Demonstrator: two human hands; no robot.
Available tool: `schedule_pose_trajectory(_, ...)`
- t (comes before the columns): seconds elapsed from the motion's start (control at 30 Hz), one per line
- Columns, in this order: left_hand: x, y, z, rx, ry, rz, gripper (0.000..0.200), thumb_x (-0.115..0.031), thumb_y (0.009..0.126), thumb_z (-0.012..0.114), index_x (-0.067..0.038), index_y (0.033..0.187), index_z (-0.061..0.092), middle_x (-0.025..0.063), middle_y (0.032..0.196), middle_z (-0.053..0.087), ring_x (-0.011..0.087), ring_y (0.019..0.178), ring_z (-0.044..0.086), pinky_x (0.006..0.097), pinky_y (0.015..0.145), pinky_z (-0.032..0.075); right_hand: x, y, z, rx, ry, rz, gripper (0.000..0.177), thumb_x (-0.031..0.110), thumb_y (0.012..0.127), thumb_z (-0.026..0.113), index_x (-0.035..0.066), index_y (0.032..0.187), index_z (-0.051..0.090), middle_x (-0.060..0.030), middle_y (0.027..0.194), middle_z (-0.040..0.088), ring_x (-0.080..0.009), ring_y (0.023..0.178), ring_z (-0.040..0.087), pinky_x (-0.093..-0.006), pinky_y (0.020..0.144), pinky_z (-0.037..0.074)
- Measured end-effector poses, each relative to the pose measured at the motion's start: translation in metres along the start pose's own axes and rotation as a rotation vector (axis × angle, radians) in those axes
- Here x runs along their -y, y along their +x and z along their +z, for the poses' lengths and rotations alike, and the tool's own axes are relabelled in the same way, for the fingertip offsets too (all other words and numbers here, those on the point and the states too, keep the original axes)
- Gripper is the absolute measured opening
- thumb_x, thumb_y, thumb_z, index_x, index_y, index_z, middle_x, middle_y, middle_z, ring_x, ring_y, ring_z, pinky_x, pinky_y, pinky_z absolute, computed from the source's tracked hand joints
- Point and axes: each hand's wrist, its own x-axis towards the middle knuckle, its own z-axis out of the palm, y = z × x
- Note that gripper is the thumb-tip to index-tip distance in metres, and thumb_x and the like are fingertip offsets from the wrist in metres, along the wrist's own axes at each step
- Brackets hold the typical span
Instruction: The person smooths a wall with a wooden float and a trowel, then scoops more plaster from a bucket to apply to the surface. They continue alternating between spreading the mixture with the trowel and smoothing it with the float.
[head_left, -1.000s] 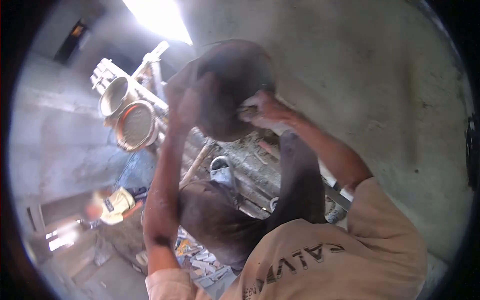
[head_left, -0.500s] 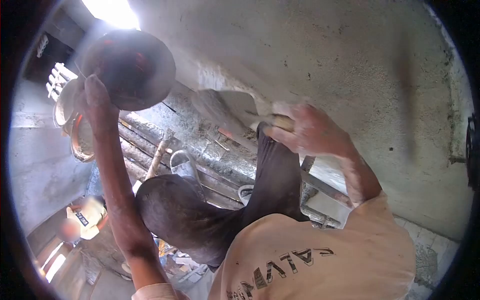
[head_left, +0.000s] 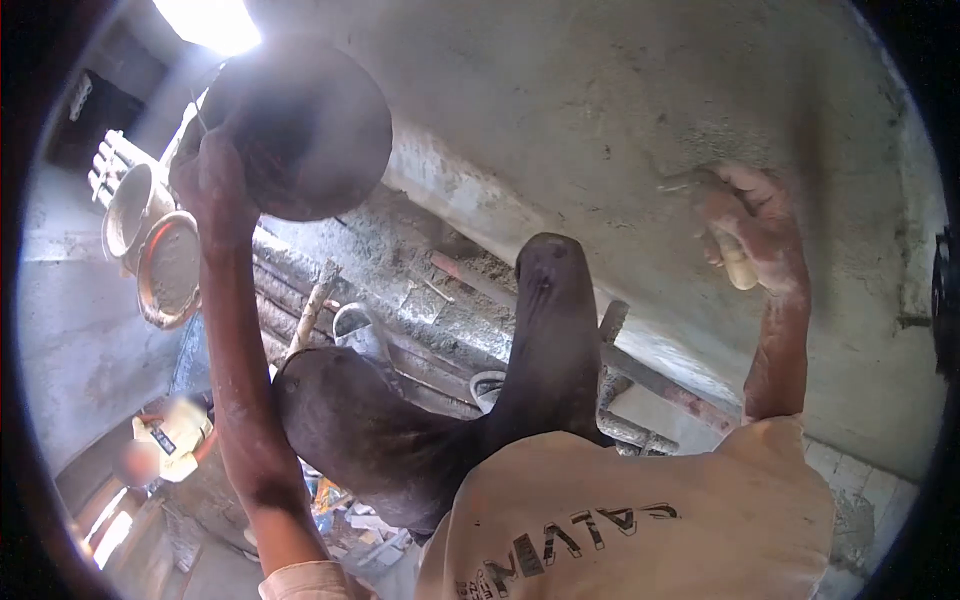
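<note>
My left hand point(head_left: 215, 185) is closed on the rim of a dark round mortar pan point(head_left: 320, 140), raised at the upper left and tilted so its shadowy face is toward me. My right hand point(head_left: 762, 225) is wrapped around the pale handle of a trowel point(head_left: 740, 268), close over the grey plastered wall point(head_left: 600, 110). Only a thin edge of the trowel's blade shows beyond the fingers; the rest is hidden. Grey mortar smears the right hand. Fresh-looking rough plaster lies on the wall around the blade.
Two mortar-caked buckets point(head_left: 170, 265) stand at the left. Beneath my legs are wooden poles point(head_left: 315, 310) and a mortar-splattered ledge along the wall's foot. Lower left, another person point(head_left: 175, 440) is farther down. A bright opening point(head_left: 210, 22) glares above the pan.
My right hand has swung right and up with the trowel, from over my knee to the wall. The pan in my left hand has shifted slightly right.
</note>
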Motion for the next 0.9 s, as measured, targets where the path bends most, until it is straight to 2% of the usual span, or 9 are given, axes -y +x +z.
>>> schedule_pose_trajectory(0.1, -0.008, 0.007, -0.004, 0.112, 0.251, 0.146, 0.040, -0.022, 0.098, 0.063, 0.004, 0.127, 0.069, 0.0084, 0.091, 0.073, 0.0104, 0.075, 0.064, 0.0254, 0.061, 0.050, 0.004, 0.021, 0.021, 0.159, -0.119, -0.083, 0.038, 0.033, 0.095, 0.068, -0.001, 0.110, 0.072, -0.0092, 0.075, 0.068, -0.0157, 0.065, 0.067, -0.0348, 0.049, 0.053)
schedule_pose_trajectory(0.17, -0.027, -0.003, 0.019, 0.137, 0.062, -0.066, 0.039, -0.018, 0.096, 0.061, 0.004, 0.128, 0.068, 0.0090, 0.093, 0.073, 0.0130, 0.079, 0.067, 0.0285, 0.068, 0.054, 0.010, 0.047, 0.065, 0.381, -0.232, 0.030, 0.025, 0.024, 0.099, 0.061, 0.002, 0.108, 0.067, -0.0120, 0.088, 0.072, -0.0229, 0.075, 0.072, -0.0411, 0.065, 0.058)
schedule_pose_trajectory(0.23, -0.014, -0.004, 0.012, 0.270, 0.054, 0.040, 0.039, -0.016, 0.096, 0.061, 0.005, 0.127, 0.069, 0.0084, 0.095, 0.074, 0.0151, 0.081, 0.067, 0.0319, 0.075, 0.055, -0.003, 0.068, 0.118, 0.196, -0.427, -0.494, 0.022, 0.019, 0.099, 0.058, 0.002, 0.109, 0.068, -0.0155, 0.087, 0.071, -0.0265, 0.081, 0.073, -0.0442, 0.070, 0.057)
schedule_pose_trajectory(0.33, -0.016, -0.010, 0.005, 0.444, 0.360, 0.022, 0.038, -0.006, 0.093, 0.063, 0.003, 0.129, 0.068, 0.0116, 0.117, 0.073, 0.0191, 0.104, 0.068, 0.0327, 0.095, 0.053, 0.033, 0.107, 0.176, 0.153, -0.532, -0.354, 0.038, 0.023, 0.091, 0.069, -0.001, 0.120, 0.068, -0.0196, 0.094, 0.072, -0.0327, 0.077, 0.072, -0.0488, 0.071, 0.059)
schedule_pose_trajectory(0.43, -0.022, -0.021, 0.021, 0.377, 0.220, -0.174, 0.034, -0.009, 0.090, 0.066, 0.001, 0.122, 0.073, 0.0038, 0.099, 0.073, 0.0126, 0.085, 0.061, 0.0297, 0.079, 0.051, 0.046, 0.114, 0.242, -0.250, -0.851, -0.697, 0.032, 0.016, 0.087, 0.069, 0.001, 0.116, 0.072, -0.0196, 0.091, 0.072, -0.0332, 0.079, 0.073, -0.0462, 0.071, 0.060)
schedule_pose_trajectory(0.53, -0.031, -0.024, 0.015, 0.395, 0.075, -0.156, 0.033, -0.008, 0.090, 0.067, 0.000, 0.121, 0.074, 0.0025, 0.094, 0.073, 0.0111, 0.083, 0.061, 0.0278, 0.076, 0.049, 0.049, 0.089, 0.250, 0.071, -0.988, -0.871, 0.025, 0.010, 0.086, 0.067, 0.004, 0.109, 0.074, -0.0188, 0.089, 0.072, -0.0330, 0.078, 0.073, -0.0453, 0.068, 0.060)
schedule_pose_trajectory(0.67, -0.022, -0.018, 0.012, 0.370, 0.111, -0.215, 0.032, -0.007, 0.089, 0.067, -0.002, 0.119, 0.075, 0.0024, 0.091, 0.072, 0.0100, 0.082, 0.061, 0.0273, 0.075, 0.048, 0.054, 0.105, 0.218, -0.104, -0.579, -0.743, 0.015, 0.010, 0.086, 0.064, 0.001, 0.093, 0.074, -0.0172, 0.088, 0.071, -0.0365, 0.082, 0.072, -0.0460, 0.072, 0.058)
schedule_pose_trajectory(0.7, -0.022, -0.017, 0.013, 0.375, 0.152, -0.186, 0.032, -0.007, 0.089, 0.067, -0.002, 0.119, 0.075, 0.0023, 0.091, 0.072, 0.0096, 0.081, 0.060, 0.0271, 0.074, 0.048, 0.048, 0.113, 0.224, -0.234, -0.661, -0.901, 0.013, 0.010, 0.086, 0.062, 0.000, 0.086, 0.071, -0.0182, 0.090, 0.069, -0.0389, 0.086, 0.070, -0.0483, 0.075, 0.055)
schedule_pose_trajectory(0.9, -0.025, -0.019, 0.022, 0.359, 0.108, -0.126, 0.033, -0.006, 0.089, 0.066, -0.001, 0.120, 0.075, 0.0030, 0.093, 0.073, 0.0104, 0.080, 0.061, 0.0279, 0.072, 0.049, 0.048, 0.109, 0.223, 0.006, -0.641, -0.698, 0.015, 0.012, 0.081, 0.067, -0.001, 0.088, 0.068, -0.0228, 0.089, 0.067, -0.0384, 0.084, 0.068, -0.0501, 0.075, 0.053)
